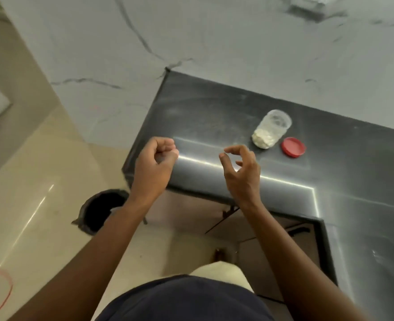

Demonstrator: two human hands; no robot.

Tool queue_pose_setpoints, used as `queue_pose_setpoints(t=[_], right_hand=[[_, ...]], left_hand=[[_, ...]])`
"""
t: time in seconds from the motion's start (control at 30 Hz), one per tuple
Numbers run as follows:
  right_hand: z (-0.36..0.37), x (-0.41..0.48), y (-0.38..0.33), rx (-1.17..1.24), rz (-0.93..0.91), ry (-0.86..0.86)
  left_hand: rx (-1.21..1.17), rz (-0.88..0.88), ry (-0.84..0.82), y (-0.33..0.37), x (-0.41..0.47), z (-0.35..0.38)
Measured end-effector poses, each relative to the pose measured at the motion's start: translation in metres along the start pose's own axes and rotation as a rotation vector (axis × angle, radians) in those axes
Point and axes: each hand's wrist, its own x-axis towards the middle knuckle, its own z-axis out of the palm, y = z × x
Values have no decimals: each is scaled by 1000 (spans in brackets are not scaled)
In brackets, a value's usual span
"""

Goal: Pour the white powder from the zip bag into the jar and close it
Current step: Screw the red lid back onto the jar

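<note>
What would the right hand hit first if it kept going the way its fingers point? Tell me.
Likely the jar. The right hand hangs above the dark counter, fingers curled and aimed up and to the right, where the open jar stands with powder inside. The red lid lies farther right. Depth is unclear.

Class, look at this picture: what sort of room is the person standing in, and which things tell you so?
Probably a home kitchen. A polished dark stone countertop stands against a white marble-patterned wall, a clear plastic jar holding white powder sits beside its red round lid, and a black bin stands on the floor.
</note>
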Motion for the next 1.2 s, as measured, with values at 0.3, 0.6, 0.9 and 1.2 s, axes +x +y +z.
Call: queue_pose_setpoints(t=[0.3, 0.6, 0.9, 1.2], right_hand=[[-119, 91, 118, -65, 61, 143], [-157, 181, 206, -344, 119, -169], [-132, 216, 234, -767, 286, -679], [-158, 237, 211, -157, 321, -121]], left_hand=[[46, -1, -282, 34, 36, 195], [220, -84, -316, 13, 84, 320], [255, -32, -297, 0, 106, 339], [370, 8, -336, -7, 119, 336]])
